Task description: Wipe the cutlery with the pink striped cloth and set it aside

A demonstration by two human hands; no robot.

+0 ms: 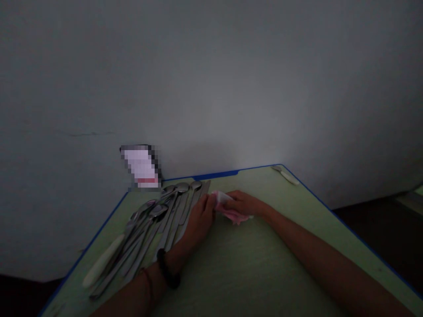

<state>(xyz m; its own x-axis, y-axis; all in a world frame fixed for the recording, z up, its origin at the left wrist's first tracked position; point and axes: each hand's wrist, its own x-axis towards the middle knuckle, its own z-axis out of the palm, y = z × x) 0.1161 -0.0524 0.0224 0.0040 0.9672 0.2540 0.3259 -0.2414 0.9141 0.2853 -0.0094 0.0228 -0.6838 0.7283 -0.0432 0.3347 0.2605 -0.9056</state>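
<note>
Grey wall (211, 88) backs the green worktop (238, 268) where, just right of the spoons (182, 188), left hand (200, 216) and right hand (246, 204) have fingers curled closed on a pink cloth (235, 215), a white-handled utensil (290, 177) lying well right of the spoons.

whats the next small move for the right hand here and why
Probably a short rightward pull with the pink-and-white cloth: the right hand has it bunched under its fingers, and the left hand is at the cloth's left end, seemingly steadying it. Anything inside is hidden.
</note>
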